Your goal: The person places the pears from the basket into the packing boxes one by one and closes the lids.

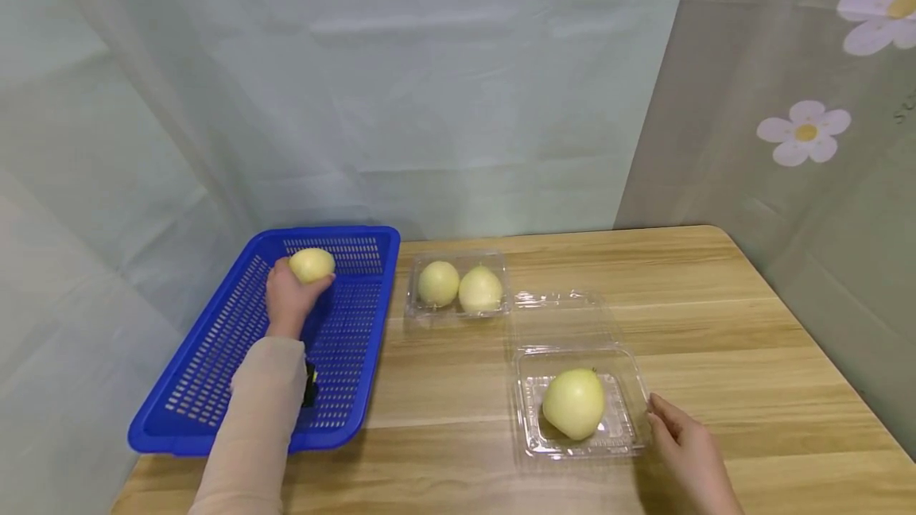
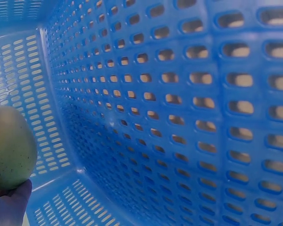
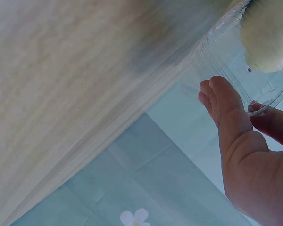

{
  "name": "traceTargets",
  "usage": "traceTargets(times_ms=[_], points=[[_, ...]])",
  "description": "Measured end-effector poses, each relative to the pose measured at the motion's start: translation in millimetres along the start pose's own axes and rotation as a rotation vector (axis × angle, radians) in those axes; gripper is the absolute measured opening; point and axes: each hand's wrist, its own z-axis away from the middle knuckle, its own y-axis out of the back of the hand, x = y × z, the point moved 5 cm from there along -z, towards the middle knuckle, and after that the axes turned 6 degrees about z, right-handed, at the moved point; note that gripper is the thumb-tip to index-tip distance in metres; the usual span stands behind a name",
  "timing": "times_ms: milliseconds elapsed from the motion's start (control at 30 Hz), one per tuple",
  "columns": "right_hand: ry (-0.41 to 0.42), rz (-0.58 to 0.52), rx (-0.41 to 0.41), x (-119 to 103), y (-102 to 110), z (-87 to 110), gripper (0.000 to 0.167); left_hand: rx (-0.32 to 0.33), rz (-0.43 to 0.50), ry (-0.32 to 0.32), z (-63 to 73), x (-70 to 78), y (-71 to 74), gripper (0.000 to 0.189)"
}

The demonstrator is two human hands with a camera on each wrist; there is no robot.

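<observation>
My left hand [image 1: 289,296] grips a pale yellow-green pear [image 1: 312,265] inside the blue basket [image 1: 379,324], toward its far end. In the left wrist view the pear [image 2: 12,148] shows at the left edge, thumb against its underside. On the right, my right hand [image 1: 687,447] pinches the right rim of a clear plastic clamshell box [image 1: 630,412], whose lid [image 1: 565,320] lies folded back. One pear [image 1: 575,404] sits in that box. From the right wrist, the hand [image 3: 250,155] has the box's rim [image 3: 264,108] between thumb and fingers.
Behind the raised-lid box, to its left, a second clear box [image 1: 458,257] holds two pears [image 1: 481,289]. A small black object [image 1: 310,385] lies in the basket, partly behind the left sleeve. Fabric curtains [image 1: 458,102] border the wooden table [image 1: 444,459].
</observation>
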Motion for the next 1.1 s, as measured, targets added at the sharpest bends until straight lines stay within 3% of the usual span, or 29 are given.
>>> traceTargets(times_ms=[533, 800, 1100], points=[[0.009, 0.027, 0.014, 2, 0, -1.6, 0.032, 0.005, 0.016, 0.009, 0.7, 10.8, 3.8, 0.079], [0.012, 0.015, 0.028, 0, 1, -0.9, 0.031, 0.029, 0.024, -0.033, 1.0, 17.8, 3.6, 0.076], [-0.014, -0.027, -0.022, -1, 1, 0.3, 0.034, 0.037, 0.072, -0.081, 0.8, 29.1, 9.8, 0.076]])
